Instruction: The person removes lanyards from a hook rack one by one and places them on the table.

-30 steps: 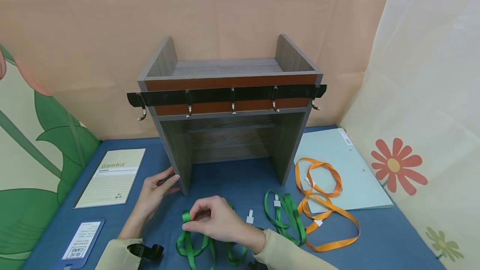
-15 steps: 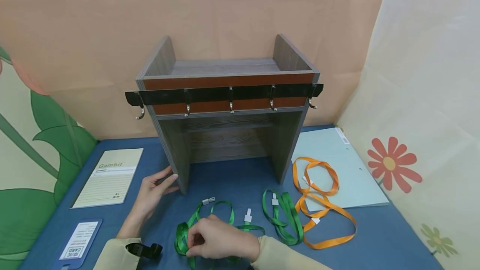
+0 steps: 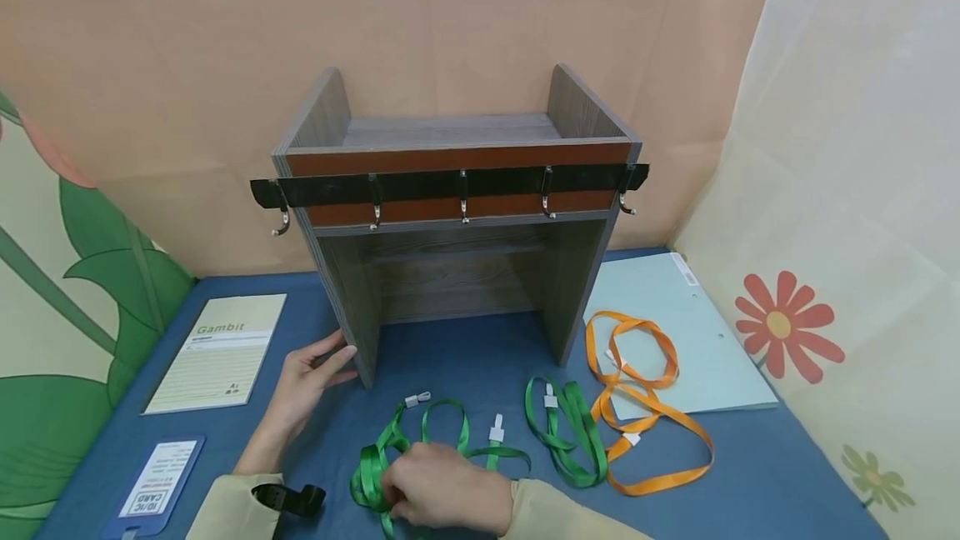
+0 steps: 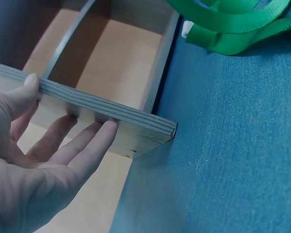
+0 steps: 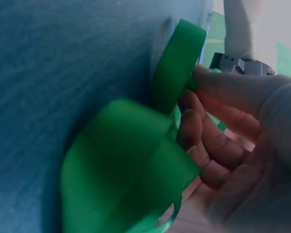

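In the head view, my left hand (image 3: 303,390) is at the front lower edge of the grey wooden shelf's (image 3: 341,307) left side panel. The left wrist view has its fingers (image 4: 94,148) fairly straight against the panel's outer face, its thumb on the edge. My right hand (image 3: 446,490), low over the table, pinches the strap of a green lanyard (image 3: 367,477); in the right wrist view thumb and fingers meet at a green band (image 5: 179,63). The hand hides part of the lanyard. A white clip (image 3: 417,399) lies at its far end, another white clip (image 3: 497,430) to the right.
A black rail (image 3: 420,187) with several metal hooks crosses the shelf's front. Another green lanyard (image 3: 573,436) and orange lanyards (image 3: 660,486) lie at right, partly on a pale blue folder (image 3: 712,365). A notepad (image 3: 225,357) and blue card holder (image 3: 159,482) lie left.
My right hand has moved down toward the front of the table, bringing the white clip and green loops behind it into view. The left hand stays at the shelf panel.
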The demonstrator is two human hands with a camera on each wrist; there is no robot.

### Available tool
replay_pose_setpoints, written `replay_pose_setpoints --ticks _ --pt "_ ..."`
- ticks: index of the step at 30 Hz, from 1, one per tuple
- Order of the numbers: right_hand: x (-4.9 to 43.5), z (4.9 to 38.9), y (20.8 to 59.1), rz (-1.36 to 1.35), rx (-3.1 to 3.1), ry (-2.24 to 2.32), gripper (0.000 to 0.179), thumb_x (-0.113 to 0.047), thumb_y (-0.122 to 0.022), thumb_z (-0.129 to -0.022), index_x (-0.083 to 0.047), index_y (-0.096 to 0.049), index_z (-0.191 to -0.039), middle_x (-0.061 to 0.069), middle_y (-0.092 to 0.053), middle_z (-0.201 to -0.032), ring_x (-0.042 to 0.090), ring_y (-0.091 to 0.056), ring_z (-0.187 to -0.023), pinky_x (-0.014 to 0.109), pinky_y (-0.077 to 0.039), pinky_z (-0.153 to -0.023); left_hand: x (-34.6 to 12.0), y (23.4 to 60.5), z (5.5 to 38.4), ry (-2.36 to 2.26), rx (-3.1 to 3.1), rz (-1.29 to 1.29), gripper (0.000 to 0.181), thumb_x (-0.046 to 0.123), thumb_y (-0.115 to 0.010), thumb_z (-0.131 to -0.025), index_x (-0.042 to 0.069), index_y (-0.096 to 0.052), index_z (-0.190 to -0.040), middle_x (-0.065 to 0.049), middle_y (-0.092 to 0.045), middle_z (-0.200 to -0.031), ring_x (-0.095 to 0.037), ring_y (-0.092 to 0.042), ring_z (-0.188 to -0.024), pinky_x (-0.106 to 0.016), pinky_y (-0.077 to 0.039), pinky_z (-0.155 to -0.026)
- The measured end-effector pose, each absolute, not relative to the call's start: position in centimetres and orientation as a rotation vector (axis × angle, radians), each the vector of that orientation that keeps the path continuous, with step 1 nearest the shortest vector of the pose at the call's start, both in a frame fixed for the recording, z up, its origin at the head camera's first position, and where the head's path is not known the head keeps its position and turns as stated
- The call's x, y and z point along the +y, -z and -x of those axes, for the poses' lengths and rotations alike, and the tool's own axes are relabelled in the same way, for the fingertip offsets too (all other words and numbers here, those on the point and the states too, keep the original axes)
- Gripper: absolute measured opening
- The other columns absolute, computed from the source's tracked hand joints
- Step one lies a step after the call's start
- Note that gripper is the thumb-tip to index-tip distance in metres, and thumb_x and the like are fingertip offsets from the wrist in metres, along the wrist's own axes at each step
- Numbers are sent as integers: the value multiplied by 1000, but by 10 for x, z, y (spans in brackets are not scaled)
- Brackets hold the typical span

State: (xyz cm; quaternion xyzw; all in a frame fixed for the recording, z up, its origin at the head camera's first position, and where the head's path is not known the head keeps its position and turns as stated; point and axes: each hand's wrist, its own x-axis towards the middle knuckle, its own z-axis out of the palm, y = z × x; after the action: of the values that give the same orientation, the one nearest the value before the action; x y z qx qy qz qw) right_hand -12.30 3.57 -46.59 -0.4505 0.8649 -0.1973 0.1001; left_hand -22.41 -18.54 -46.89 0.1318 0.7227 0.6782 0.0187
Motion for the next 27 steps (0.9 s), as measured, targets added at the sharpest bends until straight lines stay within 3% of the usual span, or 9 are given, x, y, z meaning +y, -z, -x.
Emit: replay_pose_setpoints --ticks 9,17,23,27 --pt "37 124 470 1389 2509 584 15 -7 -72 -84 -20 -74 -91 -17 -57 -71 -11 -43 -60 6 -37 -57 -186 469 224 -2107 2244 -401 56 21 -61 -95 -3 -40 -141 -21 -35 -146 -26 -45 -125 -40 -51 -81" --pt "40 123 464 1442 2550 609 17 -12 -71 -87 -19 -74 -103 -14 -60 -83 -10 -46 -71 5 -37 -65 -187 467 223 -2107 2253 -417 53 19 -60 -96 -2 -41 -141 -21 -36 -144 -18 -49 -121 -42 -51 -81" --pt "75 122 449 1435 2685 727 16 -25 -66 -92 -19 -72 -106 -10 -61 -98 -3 -52 -89 9 -40 -75 -184 467 216 -2084 2348 -359 49 17 -61 -95 -7 -47 -136 -24 -44 -138 -4 -56 -108 -40 -52 -79" --pt "117 123 444 1297 2810 807 16 -27 -66 -92 -19 -71 -105 -10 -60 -104 3 -54 -97 18 -45 -80 -183 468 208 -1953 2494 -322 45 19 -62 -95 -8 -54 -130 -24 -53 -129 -10 -62 -100 -36 -53 -77"
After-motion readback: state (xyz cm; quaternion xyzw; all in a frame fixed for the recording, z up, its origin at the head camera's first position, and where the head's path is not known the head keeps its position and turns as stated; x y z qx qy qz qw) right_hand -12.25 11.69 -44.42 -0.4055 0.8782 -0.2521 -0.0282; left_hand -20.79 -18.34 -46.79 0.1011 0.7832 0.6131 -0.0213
